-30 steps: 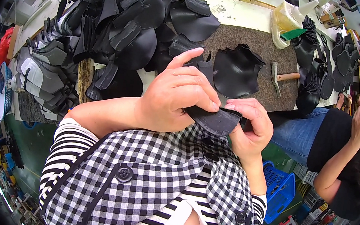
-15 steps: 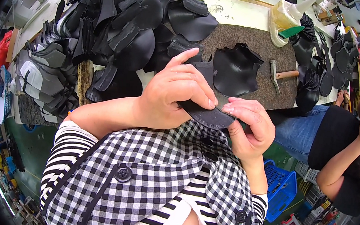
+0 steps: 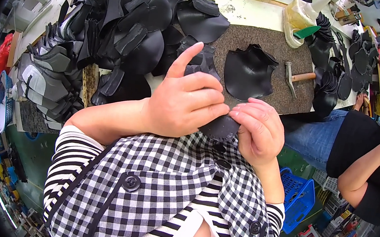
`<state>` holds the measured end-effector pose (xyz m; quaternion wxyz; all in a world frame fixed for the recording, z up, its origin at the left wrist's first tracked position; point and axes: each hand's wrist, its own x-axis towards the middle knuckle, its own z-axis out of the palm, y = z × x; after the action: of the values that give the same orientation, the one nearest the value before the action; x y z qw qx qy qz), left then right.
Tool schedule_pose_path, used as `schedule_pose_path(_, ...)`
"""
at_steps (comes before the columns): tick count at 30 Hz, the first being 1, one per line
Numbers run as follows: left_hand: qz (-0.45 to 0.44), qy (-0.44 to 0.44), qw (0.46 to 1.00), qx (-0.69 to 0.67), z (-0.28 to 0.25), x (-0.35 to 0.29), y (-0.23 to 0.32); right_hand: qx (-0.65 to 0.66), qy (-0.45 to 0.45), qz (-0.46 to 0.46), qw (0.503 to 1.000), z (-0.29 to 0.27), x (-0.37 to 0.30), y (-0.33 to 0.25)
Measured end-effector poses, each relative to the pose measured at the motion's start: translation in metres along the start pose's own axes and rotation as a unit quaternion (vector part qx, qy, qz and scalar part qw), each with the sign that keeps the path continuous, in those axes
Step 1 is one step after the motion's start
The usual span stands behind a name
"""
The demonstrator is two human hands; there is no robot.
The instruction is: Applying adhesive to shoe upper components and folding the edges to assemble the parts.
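Note:
Between my hands, close to my chest, is a black curved leather piece (image 3: 219, 127) with a notched, pleated lower edge. My left hand (image 3: 189, 100) pinches its upper left part, the index finger pointing up and away from it. From the other side my right hand (image 3: 260, 130) grips the piece's right end between thumb and fingers. The two hands nearly touch at the fingertips, which hide the top of the piece. Just beyond them, a stack of black leather pieces (image 3: 250, 75) lies on a brown rough board (image 3: 298, 56). A hammer (image 3: 293, 79) with a wooden handle rests to its right.
Black leather pieces (image 3: 144, 47) are heaped at the left, beside grey-and-black pieces (image 3: 45, 76). A yellowish plastic container (image 3: 295, 25) with a green-handled tool (image 3: 306, 32) stands at the far right. A co-worker (image 3: 354, 156) sits at the right, near a blue basket (image 3: 298, 196).
Both hands have turned the leather piece and brought their fingertips closer together. My right hand has shifted slightly left. The co-worker's raised hand now has a dark piece at it.

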<state>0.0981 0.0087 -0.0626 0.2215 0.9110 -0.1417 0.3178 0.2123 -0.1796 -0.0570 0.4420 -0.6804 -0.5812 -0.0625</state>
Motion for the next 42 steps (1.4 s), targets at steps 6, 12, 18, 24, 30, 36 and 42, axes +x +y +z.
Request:
schedule_pose_path(6,0.078,0.0,0.995,0.06,-0.027,-0.009,-0.023,-0.061,-0.006,-0.074,0.995,-0.014,-0.008,0.006)
schedule_pose_path(12,0.14,-0.027,0.99,-0.008,-0.02,-0.003,-0.019,0.091,-0.073,-0.031,0.993,0.0,0.007,-0.002)
schedule_pose_path(18,0.166,-0.084,0.977,-0.102,-0.023,-0.009,-0.006,0.146,-0.119,-0.067,0.98,-0.002,0.001,-0.012)
schedule_pose_path(24,0.15,-0.163,0.96,-0.169,-0.036,-0.014,-0.016,0.254,-0.105,0.13,0.953,-0.006,-0.029,-0.001)
schedule_pose_path(30,-0.129,0.015,0.955,-0.268,0.0,-0.025,-0.007,0.385,0.094,0.371,0.84,0.025,-0.013,0.025)
schedule_pose_path(36,-0.136,0.005,0.986,-0.095,0.021,-0.006,-0.002,0.362,0.093,0.432,0.821,0.026,0.005,0.033)
schedule_pose_path(42,-0.238,-0.001,0.959,-0.155,0.015,0.001,-0.008,0.23,0.013,0.337,0.913,0.011,-0.021,0.038)
